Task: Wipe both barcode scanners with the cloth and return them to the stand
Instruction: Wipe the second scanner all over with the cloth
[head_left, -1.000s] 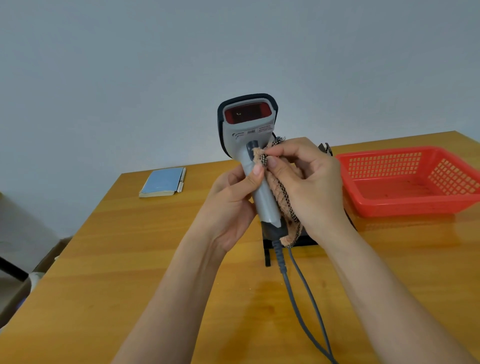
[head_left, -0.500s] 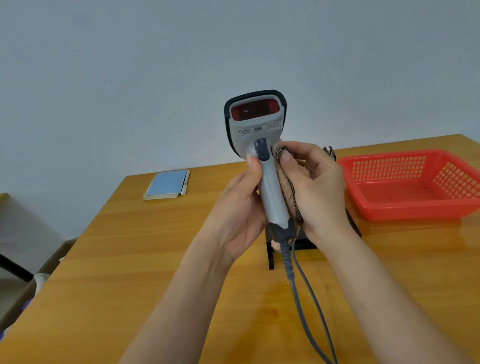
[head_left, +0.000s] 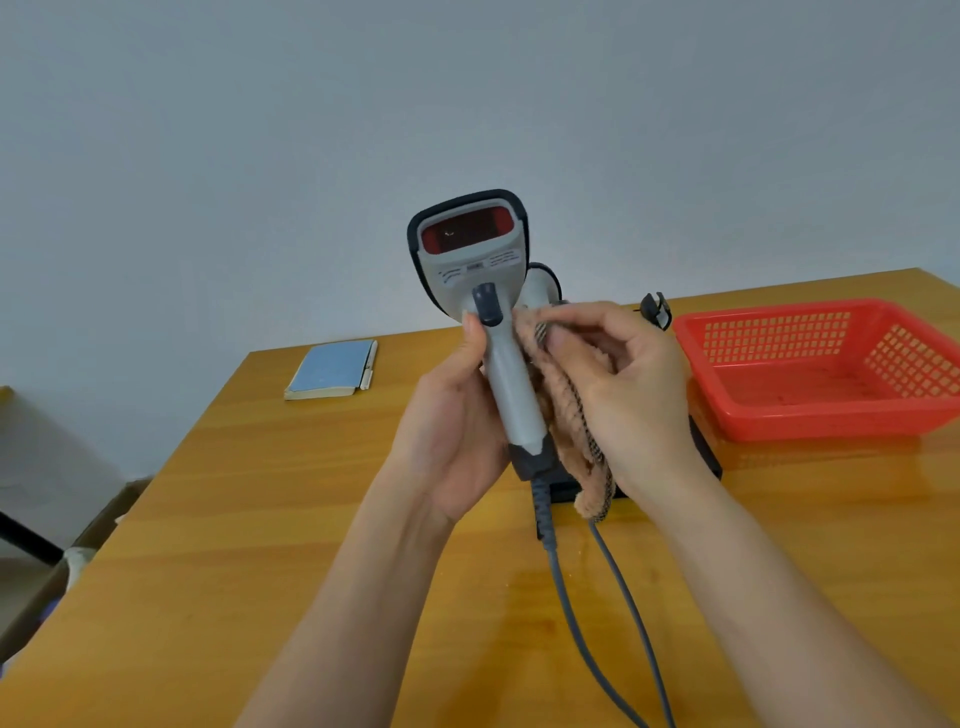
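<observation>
Scanner (head_left: 506, 374): grey body, dark rim, red window facing the camera, dark trigger on the front. Held upright above the table (head_left: 260, 519), head up, cable end down. Its grey cable (head_left: 571, 613) runs from the dark base of the handle down over the table toward the near edge; a second grey cable lies just beside it.

Left hand (head_left: 452, 431): wrapped round the handle from the left and behind, thumb tip against the handle just beside the trigger. Grasping the scanner.

Cloth (head_left: 566, 415): tan, fuzzy, with a dark-and-light braided edge. Bunched in the right hand (head_left: 623, 384), pressed against the right side of the handle; a tail hangs below the palm. Right fingers curled round the cloth, fingertips near the top of the handle.

Second scanner (head_left: 537, 291): only part of a pale head with dark rim shows, directly behind the first. Mostly hidden; cannot tell how it sits.

Stand (head_left: 706, 452): black base on the table behind the hands, largely covered by them. A small black clip (head_left: 655, 309) shows above the right hand.

Basket (head_left: 821, 374): red, perforated, on the table to the right, just beside the stand.

Booklet (head_left: 332, 370): blue cover, flat on the table's far left part, well apart from the hands.

Grey wall (head_left: 467, 93) behind the table.
</observation>
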